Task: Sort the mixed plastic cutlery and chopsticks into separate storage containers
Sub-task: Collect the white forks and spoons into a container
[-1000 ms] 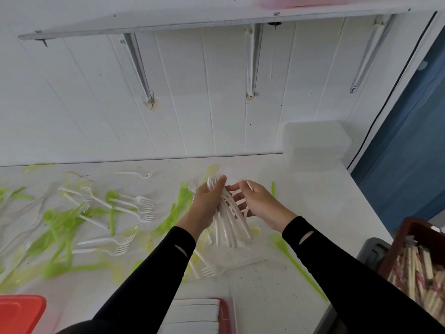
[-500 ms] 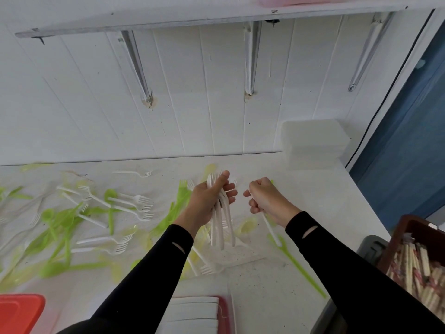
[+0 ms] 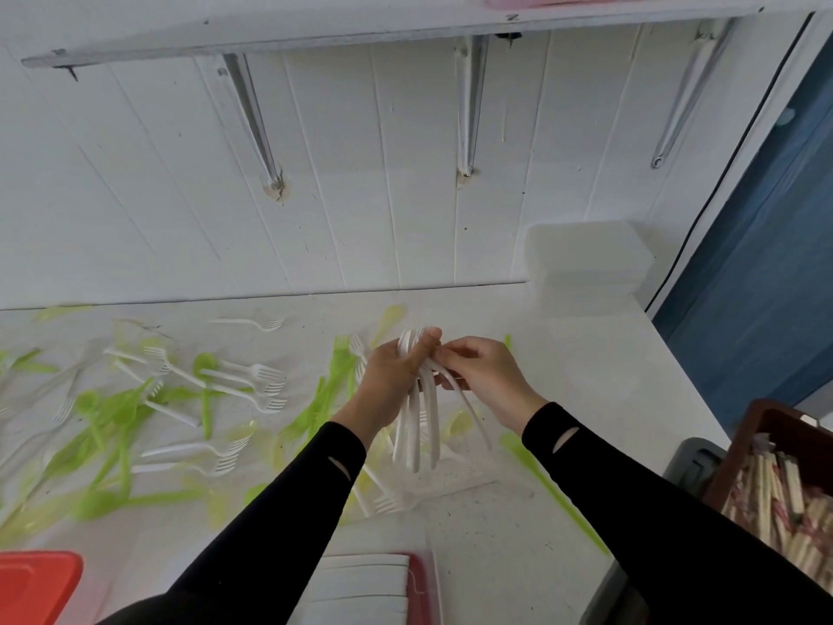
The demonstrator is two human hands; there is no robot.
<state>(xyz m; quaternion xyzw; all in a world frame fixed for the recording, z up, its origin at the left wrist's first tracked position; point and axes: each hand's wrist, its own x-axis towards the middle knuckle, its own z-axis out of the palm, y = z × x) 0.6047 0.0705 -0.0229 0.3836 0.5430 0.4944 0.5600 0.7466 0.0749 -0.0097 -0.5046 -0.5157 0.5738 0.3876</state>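
At rt: brown crate (image 3: 762, 426) w/ chopsticks (image 3: 775, 502)

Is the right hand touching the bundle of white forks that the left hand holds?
Touching. The head view shows the right hand with fingertips pinching one handle in the bundle of white forks gripped by the left hand.

White panelled wall (image 3: 360, 173) behind the hands, shelf (image 3: 315, 33) on metal brackets (image 3: 252, 124) above, blue door (image 3: 766, 245) right.

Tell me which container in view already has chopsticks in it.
The brown crate at the far right edge: wrapped chopsticks fill it. The translucent lidded boxes by the wall show no chopsticks.
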